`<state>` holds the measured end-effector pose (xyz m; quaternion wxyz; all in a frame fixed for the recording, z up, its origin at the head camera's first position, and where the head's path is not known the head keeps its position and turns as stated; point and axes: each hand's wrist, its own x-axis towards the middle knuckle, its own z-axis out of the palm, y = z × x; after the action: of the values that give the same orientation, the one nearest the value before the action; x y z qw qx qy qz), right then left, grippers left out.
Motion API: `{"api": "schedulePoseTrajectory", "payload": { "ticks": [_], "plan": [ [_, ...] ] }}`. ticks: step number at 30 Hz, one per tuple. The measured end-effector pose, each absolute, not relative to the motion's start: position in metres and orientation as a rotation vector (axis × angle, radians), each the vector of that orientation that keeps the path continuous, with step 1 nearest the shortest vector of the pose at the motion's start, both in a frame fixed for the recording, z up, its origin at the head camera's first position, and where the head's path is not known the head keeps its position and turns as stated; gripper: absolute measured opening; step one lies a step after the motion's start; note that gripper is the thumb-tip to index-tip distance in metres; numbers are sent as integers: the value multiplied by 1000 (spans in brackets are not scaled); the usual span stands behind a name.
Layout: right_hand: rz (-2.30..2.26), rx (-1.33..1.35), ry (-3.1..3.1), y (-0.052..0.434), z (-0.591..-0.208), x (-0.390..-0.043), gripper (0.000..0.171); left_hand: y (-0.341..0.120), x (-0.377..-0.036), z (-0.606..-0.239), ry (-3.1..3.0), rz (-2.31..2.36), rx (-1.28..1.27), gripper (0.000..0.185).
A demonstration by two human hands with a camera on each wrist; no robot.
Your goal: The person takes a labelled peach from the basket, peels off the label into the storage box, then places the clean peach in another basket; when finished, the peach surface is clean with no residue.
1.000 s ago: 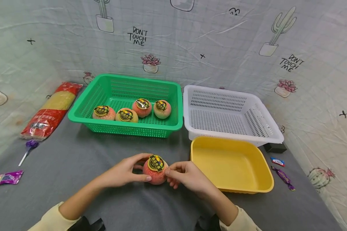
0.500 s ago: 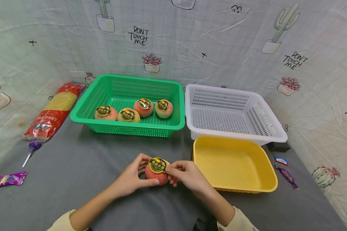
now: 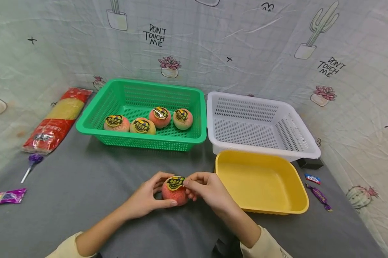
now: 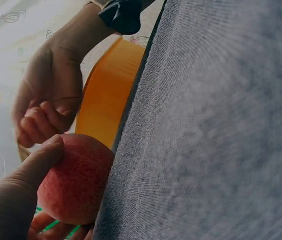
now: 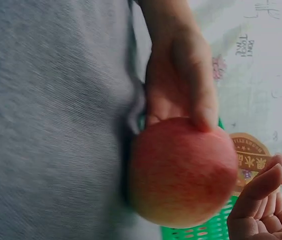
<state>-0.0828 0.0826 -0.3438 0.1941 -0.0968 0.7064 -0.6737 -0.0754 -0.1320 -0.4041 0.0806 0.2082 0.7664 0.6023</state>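
My left hand holds a red peach low over the grey cloth, thumb across its near side and fingers behind it. On top of the peach is a round black-and-gold sticker with a band across it. My right hand pinches the band's right end between thumb and forefinger. In the right wrist view the sticker stands out from the peach at the pinched side. Several similar peaches with stickers, one a yellowish peach, lie in the green basket behind.
To the right stand a white basket and a yellow bin. At the left lie a red-and-yellow packet, a lollipop and a purple wrapped candy. Small candies, one a purple twist candy, lie at the right.
My left thumb has moved right along the near side of the peach, and the peach has turned slightly. My right hand has risen a little with the sticker's end between its fingertips.
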Motion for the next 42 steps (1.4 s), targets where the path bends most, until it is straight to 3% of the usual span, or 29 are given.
{"api": "schedulePoseTrajectory", "payload": {
  "ticks": [10, 20, 27, 42],
  "plan": [
    [-1770, -686, 2232, 142, -308, -83, 11, -134, -79, -407, 2309, 1802, 666, 59],
    [-1401, -531, 2439, 221, -332, -91, 16, -138, -80, -406, 2317, 1768, 667, 58],
    [-1032, -517, 2498, 223, -346, -99, 17, -138, -80, -405, 2287, 1787, 663, 59],
    [-694, -492, 2727, 210, -358, -107, 18, -136, -79, -406, 2275, 1797, 662, 60]
  ]
}}
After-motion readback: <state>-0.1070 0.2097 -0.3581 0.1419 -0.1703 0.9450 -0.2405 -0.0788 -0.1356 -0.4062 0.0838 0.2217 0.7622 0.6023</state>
